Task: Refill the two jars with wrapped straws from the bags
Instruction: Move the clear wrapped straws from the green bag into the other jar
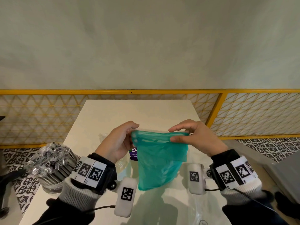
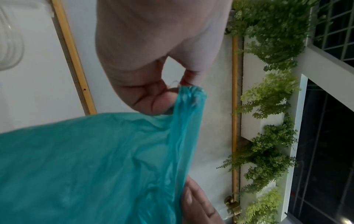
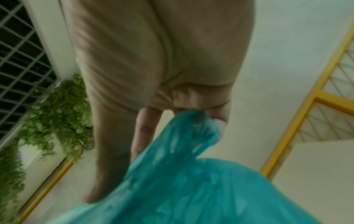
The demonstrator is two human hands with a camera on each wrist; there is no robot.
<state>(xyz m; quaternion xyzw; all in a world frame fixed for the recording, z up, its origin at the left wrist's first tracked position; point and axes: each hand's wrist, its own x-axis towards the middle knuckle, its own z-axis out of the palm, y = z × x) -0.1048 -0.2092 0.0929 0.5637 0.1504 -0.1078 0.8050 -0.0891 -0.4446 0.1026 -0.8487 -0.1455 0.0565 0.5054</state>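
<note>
At the left edge of the white table (image 1: 100,114) stands a jar (image 1: 53,168) packed with dark wrapped straws (image 1: 52,153), their crinkled clear wrappers bunched above the rim; it looks already filled. Just to its right, the left hand (image 1: 118,140) pinches one top corner of a teal plastic bag (image 1: 160,161) between thumb and curled fingers. The bag hangs limp and slack over the middle of the table, and no straws show inside it, so it seems emptied or nearly so, though the film is too cloudy to be sure. Behind it, partly hidden, is a clear container (image 1: 125,161) that may be the second jar; its fill cannot be made out. Further right, the right hand (image 1: 193,135) grips the opposite corner, fingers closed on the plastic. By this reading, one jar is done, and the second still needs checking or filling.
</note>
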